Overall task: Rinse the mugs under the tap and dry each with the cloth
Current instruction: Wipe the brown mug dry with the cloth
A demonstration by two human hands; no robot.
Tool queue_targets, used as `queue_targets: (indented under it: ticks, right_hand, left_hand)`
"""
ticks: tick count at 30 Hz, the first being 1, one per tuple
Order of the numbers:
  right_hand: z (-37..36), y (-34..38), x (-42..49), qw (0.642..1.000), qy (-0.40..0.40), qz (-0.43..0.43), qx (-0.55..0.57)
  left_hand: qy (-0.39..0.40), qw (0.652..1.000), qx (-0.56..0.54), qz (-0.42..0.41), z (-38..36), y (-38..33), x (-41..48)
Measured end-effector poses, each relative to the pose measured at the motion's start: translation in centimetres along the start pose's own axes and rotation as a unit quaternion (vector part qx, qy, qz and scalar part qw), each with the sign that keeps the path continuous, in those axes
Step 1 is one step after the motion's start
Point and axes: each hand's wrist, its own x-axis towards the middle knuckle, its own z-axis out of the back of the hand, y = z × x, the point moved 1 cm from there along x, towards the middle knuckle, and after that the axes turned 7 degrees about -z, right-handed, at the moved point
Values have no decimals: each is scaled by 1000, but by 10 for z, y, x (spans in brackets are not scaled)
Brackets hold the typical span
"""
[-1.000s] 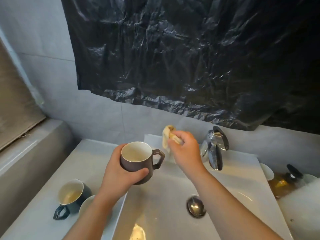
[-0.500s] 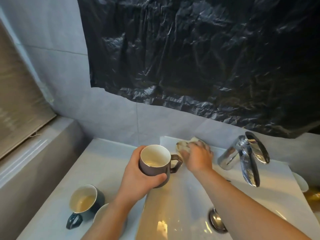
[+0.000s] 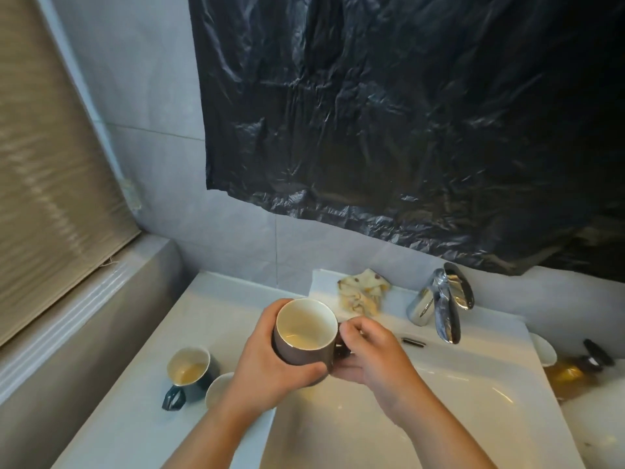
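A: Spotted what changed?

B: Let go of the cloth (image 3: 363, 294). Held it up beside the tap (image 3: 439, 306) a second ago; now left it crumpled just left of the tap, on the back rim of the basin (image 3: 473, 377), touched by nothing.

A: And done what with the right hand (image 3: 368, 353)?

B: Brought it across to the brown mug (image 3: 304, 336), left of the tap and nearer the camera. Curled it round the handle side, fingers bent. Cannot tell the exact pinch, with the handle mostly hidden.

A: Left hand (image 3: 270, 363)?

B: Wrapped round the mug's body on the side away from the tap, thumb across the front. Holding it upright, mouth to the ceiling.

A: Meaning what for the task?

B: Judging by the dropped cloth, probably done wiping this one, or swapping grips. No water seen running from the tap. Likely time to set it aside and fetch the next.

A: Counted everything?

B: Three mugs, by the look of it:
- the brown one, in hand;
- a dark teal mug (image 3: 189, 370) with brownish residue inside, well left of the tap;
- a white mug (image 3: 218, 387) just beside that, showing only a rim behind the left forearm.

One cloth, one tap, one basin. Right of the tap, one white dish (image 3: 544, 350) and one amber soap bottle (image 3: 575, 370) with a dark pump.
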Motion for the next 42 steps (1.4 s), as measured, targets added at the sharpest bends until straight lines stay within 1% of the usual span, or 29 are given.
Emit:
queue_targets:
  ticks: [3,5,6,8,10,16,19,22,24,28,33,35,40,42]
  right_hand:
    - [-2,-7,-22,1000,4,15,1]
    - [-3,-13,-35,1000,3,31,-6]
    - [-5,-17,-40,999,1,39,-17]
    - [-13,-24,-49,998,-1,55,-25]
    - [-25,-30,-56,998,1,63,-15]
    - [-63,-36,-53,997,22,61,-39]
    - [-87,-31,-30,994,10,71,-88]
    - [-107,-23,-5,989,9,68,-134]
    - [-127,-19,25,988,4,52,-145]
    - [-161,-19,86,990,-8,19,-139]
    - [-195,-20,148,992,-42,-14,-117]
    - [-207,-24,166,993,-38,-21,-109]
    - [-228,-36,212,995,-28,-63,-74]
    - [-234,-35,228,995,-17,-83,-56]
  left_hand:
    - [32,999,6,35,4,-12,-23]
    - [50,995,25,77,12,-23,-38]
    - [49,993,13,106,17,-27,-45]
    - [13,982,-51,179,25,-34,-59]
    - [-19,972,-92,215,35,-35,-70]
    - [-80,962,-116,235,72,-17,-81]
    - [-107,957,-100,249,94,0,-63]
    - [-113,955,-78,264,116,16,-37]
    - [-97,958,-65,262,139,34,-8]
    - [-62,964,-71,250,176,73,50]
    - [-13,969,-102,223,201,125,104]
    - [-26,967,-100,233,208,146,119]
    - [-87,953,-105,272,221,185,142]
    - [-90,949,-107,283,224,196,148]
